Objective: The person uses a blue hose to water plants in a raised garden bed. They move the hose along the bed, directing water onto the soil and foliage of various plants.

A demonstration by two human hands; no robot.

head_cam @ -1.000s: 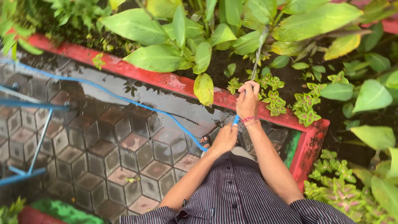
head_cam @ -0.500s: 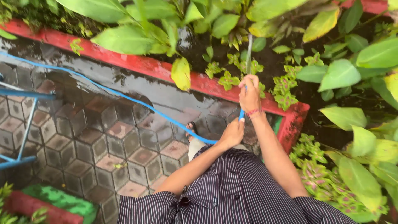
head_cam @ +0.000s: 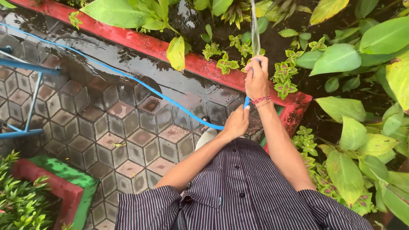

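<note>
Wet hexagonal paving [head_cam: 128, 127] beside red-edged planter [head_cam: 200, 64], right hand [head_cam: 256, 79] and left hand [head_cam: 236, 123] both gripping blue hose [head_cam: 128, 79]

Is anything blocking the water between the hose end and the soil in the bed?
Nothing visible does. The right hand holds the end of the blue hose, the left hand grips it lower, and the water stream runs clear over small plants onto dark soil.

Thin blue hose [head_cam: 140, 85], snaking across wet paving, raised end spraying water over the bed
</note>
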